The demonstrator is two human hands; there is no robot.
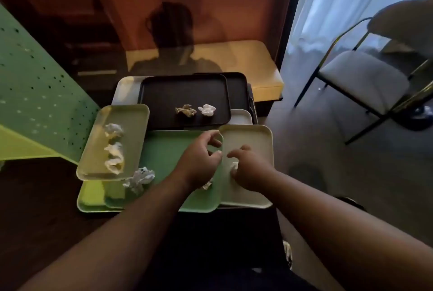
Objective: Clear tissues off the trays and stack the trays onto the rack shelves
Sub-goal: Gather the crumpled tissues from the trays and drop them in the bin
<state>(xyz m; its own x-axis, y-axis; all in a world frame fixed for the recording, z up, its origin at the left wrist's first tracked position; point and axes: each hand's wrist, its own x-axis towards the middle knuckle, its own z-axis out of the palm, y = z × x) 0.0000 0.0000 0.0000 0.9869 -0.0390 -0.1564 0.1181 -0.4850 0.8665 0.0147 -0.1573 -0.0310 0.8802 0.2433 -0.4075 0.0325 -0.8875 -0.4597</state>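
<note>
Several trays overlap on a low surface. A cream tray lies at the right, and my right hand curls over a white crumpled tissue on it. My left hand hovers over the green tray, fingers apart at the cream tray's left rim, with a tissue scrap showing under its wrist. Another crumpled tissue lies on the green tray. A tilted cream tray at the left holds three tissues. The black tray behind carries a brown wad and a white wad.
A green perforated metal rack panel stands at the left. A yellow cushioned bench sits behind the trays. At the right stand a metal-framed chair and a sheer curtain. More trays lie beneath the black one.
</note>
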